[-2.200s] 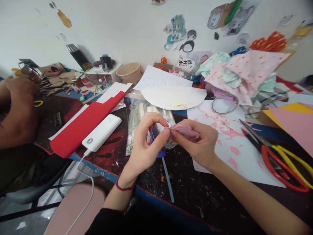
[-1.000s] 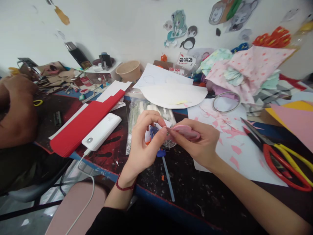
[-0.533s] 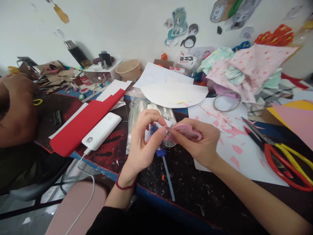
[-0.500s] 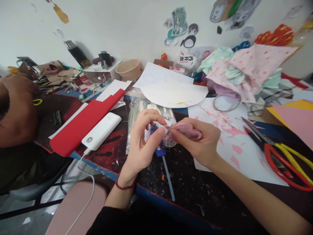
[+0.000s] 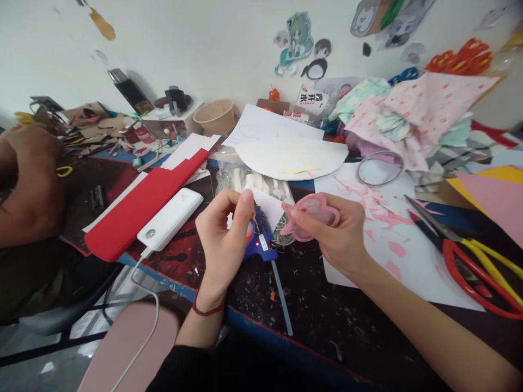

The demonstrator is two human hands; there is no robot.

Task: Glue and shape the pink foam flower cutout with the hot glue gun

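My right hand (image 5: 341, 231) grips a pink cutout shape (image 5: 312, 213) with rounded lobes and a raised pink rim, thumb across its front. To its left, my left hand (image 5: 224, 234) is closed, thumb pressed against the curled fingers; whatever it may hold is hidden or too small to name. Between and below the hands lies a blue hot glue gun (image 5: 267, 251) with a small red light lit. A translucent glue stick (image 5: 281, 296) sticks out of its back end. Behind the gun is a small piece of white paper (image 5: 267, 207).
On the right, scissors with red and yellow handles (image 5: 469, 261) lie by white paper (image 5: 355, 267) with pink scraps. A metal ring (image 5: 379, 183) rests there. On the left are a cabled white power bank (image 5: 169, 220) and red sheets (image 5: 134, 212). Another person's arm (image 5: 35, 179) is far left.
My left hand has moved left, away from the pink shape's edge, and its fingers have closed. The right hand has turned the shape slightly, so more of its face shows.
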